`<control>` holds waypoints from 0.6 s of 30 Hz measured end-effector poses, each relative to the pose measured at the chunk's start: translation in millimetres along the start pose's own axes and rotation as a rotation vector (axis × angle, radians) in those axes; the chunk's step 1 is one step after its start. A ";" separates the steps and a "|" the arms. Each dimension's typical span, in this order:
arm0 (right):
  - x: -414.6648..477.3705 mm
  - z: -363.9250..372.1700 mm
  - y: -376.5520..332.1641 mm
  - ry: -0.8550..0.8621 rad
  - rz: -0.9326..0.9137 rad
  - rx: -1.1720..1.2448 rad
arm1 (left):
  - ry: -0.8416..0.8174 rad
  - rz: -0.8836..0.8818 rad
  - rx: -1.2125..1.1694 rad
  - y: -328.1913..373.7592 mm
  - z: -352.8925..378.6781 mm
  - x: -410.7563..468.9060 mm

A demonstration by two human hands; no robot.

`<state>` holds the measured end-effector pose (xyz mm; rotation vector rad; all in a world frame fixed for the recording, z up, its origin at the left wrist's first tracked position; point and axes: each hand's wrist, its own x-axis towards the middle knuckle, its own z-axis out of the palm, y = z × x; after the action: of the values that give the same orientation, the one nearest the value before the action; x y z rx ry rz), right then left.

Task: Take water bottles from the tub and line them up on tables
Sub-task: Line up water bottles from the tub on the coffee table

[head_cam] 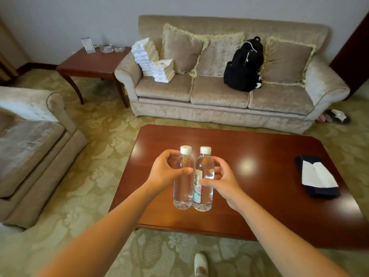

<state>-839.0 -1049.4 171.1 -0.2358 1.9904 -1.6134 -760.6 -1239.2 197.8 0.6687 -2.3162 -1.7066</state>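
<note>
The head camera looks down on two clear plastic water bottles standing side by side and touching on my coffee table (pixel 259 148), both upright, smooth-walled cylinders with ribbed white screw caps. The left bottle (pixel 182 188) shows bare plastic toward me; the right bottle (pixel 203 190) carries a pale printed label down its left face. They stand near the table's left edge, closer to its near edge than its far one. My left hand (pixel 165 172) wraps the left bottle about mid-height, thumb across the front and fingers curled behind, closed on it. My right hand (pixel 221 180) does the same on the right bottle, thumb tip pressed on the label. Both bare forearms reach in from the bottom corners. The tabletop is glossy red-brown wood with clipped far corners, throwing back bright ceiling spots. Toward its right edge lies a dark tissue box (pixel 317 176) with a white sheet pulled out, well apart from the bottles; the polished stretch between is bare. Beyond the far edge sits a beige velvety sofa (pixel 219 92) holding a black backpack (pixel 243 66) and stacked white packs (pixel 153 60). Patterned carpet (pixel 99 136) surrounds the table.
</note>
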 end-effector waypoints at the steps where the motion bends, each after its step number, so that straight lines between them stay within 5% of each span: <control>1: 17.8 1.3 7.8 0.001 -0.001 0.000 | 0.002 0.005 -0.004 -10.7 3.9 15.2; 18: 298.1 24.3 243.3 0.112 -0.430 -0.099 | 0.141 0.396 -0.031 -284.5 103.7 229.1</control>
<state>-1022.6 -1146.3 -153.8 -0.6628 2.2166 -1.8175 -935.0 -1323.1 -128.9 0.2868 -2.1432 -1.4610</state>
